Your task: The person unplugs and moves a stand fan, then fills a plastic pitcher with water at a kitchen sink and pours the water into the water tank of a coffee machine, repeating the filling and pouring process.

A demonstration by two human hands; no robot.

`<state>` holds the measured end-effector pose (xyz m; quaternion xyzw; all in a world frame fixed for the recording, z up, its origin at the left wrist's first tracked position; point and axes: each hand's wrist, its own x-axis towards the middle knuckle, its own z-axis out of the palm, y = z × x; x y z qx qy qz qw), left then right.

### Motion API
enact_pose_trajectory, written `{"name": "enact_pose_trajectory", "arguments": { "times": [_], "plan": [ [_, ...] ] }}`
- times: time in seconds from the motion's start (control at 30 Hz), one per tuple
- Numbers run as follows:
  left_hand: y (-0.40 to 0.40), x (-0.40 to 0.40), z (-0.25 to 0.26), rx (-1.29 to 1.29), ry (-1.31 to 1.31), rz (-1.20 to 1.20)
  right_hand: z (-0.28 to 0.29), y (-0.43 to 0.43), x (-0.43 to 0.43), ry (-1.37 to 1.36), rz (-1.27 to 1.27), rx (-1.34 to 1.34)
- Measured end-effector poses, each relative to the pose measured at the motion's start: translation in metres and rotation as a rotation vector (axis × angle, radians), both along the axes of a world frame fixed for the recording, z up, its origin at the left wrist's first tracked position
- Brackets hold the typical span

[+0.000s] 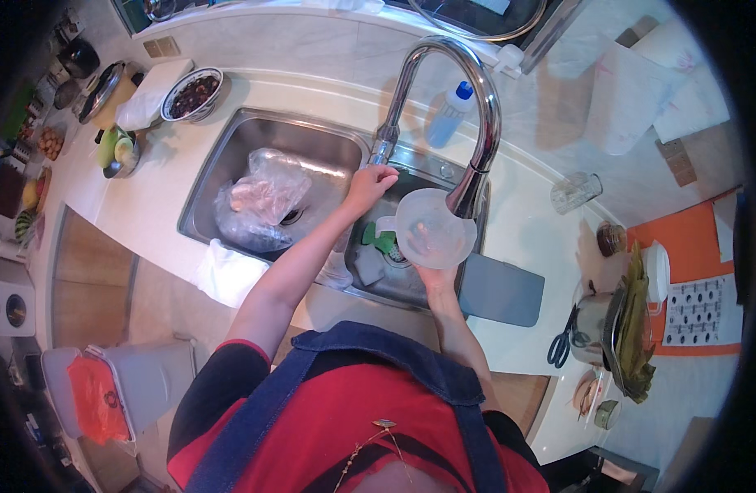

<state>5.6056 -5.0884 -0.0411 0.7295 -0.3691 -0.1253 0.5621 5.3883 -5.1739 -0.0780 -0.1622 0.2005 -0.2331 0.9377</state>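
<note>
My right hand (438,278) grips a translucent plastic bowl with a side tab (436,229) from below, under the spout of the chrome gooseneck faucet (492,111), over the right basin. My left hand (373,185) is at the faucet's base, fingers curled near the handle; whether it touches the handle is unclear. Beneath the bowl, a green cloth or sponge (378,239) and a grey-white pad (370,265) lie in the right basin by its drain. Clear plastic bags with pale pinkish contents (260,197) rest in the left steel basin (322,145).
A white cloth (230,271) hangs over the front counter edge. A grey board (502,289) lies right of the basin. Behind the sink stands a blue-capped bottle (452,117). Scissors (561,342), a pot (590,326) and a glass (576,192) are at right; a patterned bowl (196,95) is at left.
</note>
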Motion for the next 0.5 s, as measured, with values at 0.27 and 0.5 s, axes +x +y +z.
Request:
{"name": "enact_pose_trajectory", "arguments": {
  "times": [0.27, 0.5],
  "plan": [
    [-0.011, 0.005, -0.002, 0.007, 0.038, 0.014, 0.008, 0.005, 0.001, -0.056, -0.034, 0.041],
    [-0.014, 0.003, -0.006, -0.017, 0.007, 0.028, 0.000, 0.002, -0.004, -0.029, -0.033, 0.005]
  ]
}}
